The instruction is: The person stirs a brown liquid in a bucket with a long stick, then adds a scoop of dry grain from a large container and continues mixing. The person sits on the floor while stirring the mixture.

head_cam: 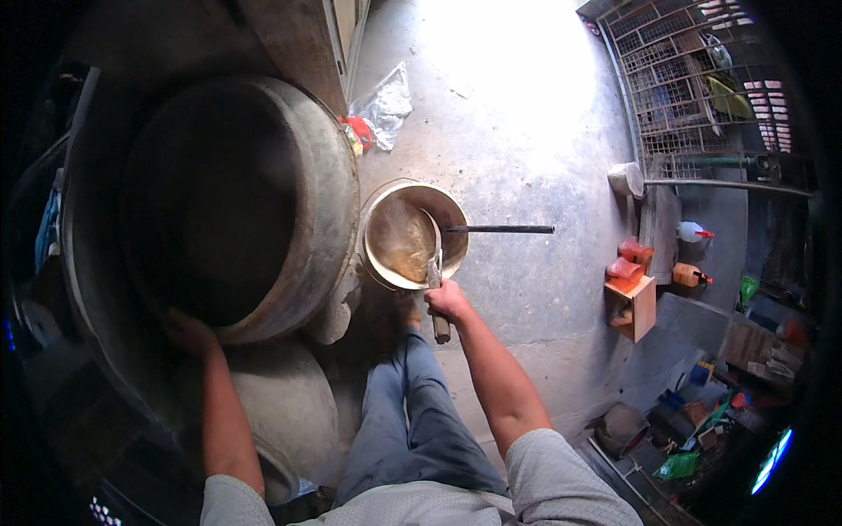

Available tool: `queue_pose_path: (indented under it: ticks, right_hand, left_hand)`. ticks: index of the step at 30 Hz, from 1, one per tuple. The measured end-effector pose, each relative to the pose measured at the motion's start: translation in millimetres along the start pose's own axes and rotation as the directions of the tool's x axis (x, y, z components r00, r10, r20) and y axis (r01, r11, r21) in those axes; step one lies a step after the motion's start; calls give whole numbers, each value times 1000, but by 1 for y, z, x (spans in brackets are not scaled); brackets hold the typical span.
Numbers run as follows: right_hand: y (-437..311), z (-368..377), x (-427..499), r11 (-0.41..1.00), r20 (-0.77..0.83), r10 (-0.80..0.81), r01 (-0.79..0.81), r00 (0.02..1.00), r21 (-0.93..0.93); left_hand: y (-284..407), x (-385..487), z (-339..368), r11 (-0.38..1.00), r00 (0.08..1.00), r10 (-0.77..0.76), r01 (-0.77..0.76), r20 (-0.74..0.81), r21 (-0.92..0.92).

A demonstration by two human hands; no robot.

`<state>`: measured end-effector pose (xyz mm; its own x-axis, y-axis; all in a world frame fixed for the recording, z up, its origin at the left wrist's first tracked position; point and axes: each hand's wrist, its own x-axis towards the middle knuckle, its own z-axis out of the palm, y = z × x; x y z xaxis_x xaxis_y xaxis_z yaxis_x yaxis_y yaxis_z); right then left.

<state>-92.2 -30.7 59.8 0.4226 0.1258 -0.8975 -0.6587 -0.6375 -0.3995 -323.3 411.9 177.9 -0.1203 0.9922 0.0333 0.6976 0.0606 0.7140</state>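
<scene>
My right hand [448, 300] is closed around the wooden handle [441, 329] of a large scoop. The scoop's round bowl [400, 240] is inside a pale bucket [456, 197]; brownish, blurred contents show in it, with what looks like steam. Out of the bucket's right side sticks a dark rod [506, 229], its lower end hidden. At the near rim of a very large metal vat [329, 177] is my left hand [192, 334]. Deep shadow hides its fingers, so I cannot tell if they grip the rim. The vat's inside is too dark to make out.
A rounded vessel [289, 401] stands below the vat, by my left arm. Clear plastic [388, 105] lies on the concrete floor [513, 151]. To the right are a wooden box [635, 306] with red packets, two bottles, a metal grille [677, 92] and clutter at lower right.
</scene>
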Motion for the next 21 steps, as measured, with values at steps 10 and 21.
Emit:
queue_pose_path:
  ticks: [10, 21]
  right_hand:
    - [7, -31, -73, 824, -206, -244, 91, 948, -559]
    - [29, -8, -112, 634, -295, -508, 119, 809, -764]
  left_hand:
    - [22, -18, -9, 998, 998, -43, 42, 38, 37]
    - [3, -5, -5, 996, 997, 71, -70, -14, 50]
